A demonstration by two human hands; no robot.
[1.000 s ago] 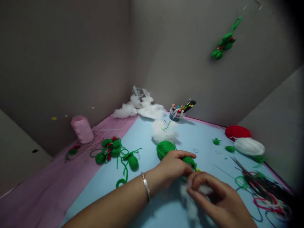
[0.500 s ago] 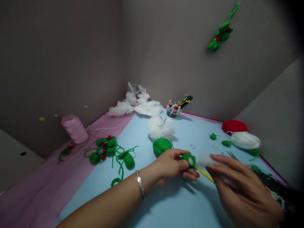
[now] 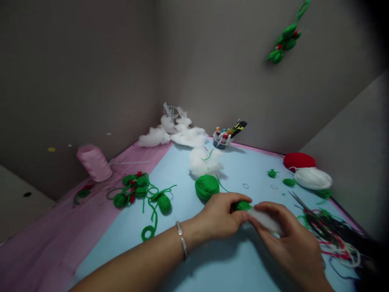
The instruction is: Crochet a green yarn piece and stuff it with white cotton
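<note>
1. Two hands busy here: the left hand [image 3: 233, 215] has a small green yarn piece [image 3: 243, 205] pinched between thumb and fingers, and the right hand [image 3: 294, 239] grips a wad of white fluff [image 3: 265, 221]. Both are closed on something, though I can't tell how hard they squeeze.

2. That green piece pokes out at the left fingertips, held over the blue tabletop [image 3: 212, 271], with the wad's near end right up against it. Whether any fluff is inside I can't tell — fingers block the view.

3. My two cents on handling: keep the left pinch light so the yarn doesn't squash, and hold the fluff close to its tip so it doesn't bend or shed. Small nudges probably beat one big shove.

4. Mind the green yarn ball [image 3: 207, 187] just beyond the left hand. Its loose strand [image 3: 223, 185] trails toward the fingers and might snag.

5. Scissors [image 3: 299, 198] and a yarn tangle [image 3: 334, 243] lie off to the right, so I wouldn't swing that hand wide.

6. Best elbow room looks to be back toward the person — the pink edging [image 3: 346, 213] on the right is well apart from both hands.
</note>
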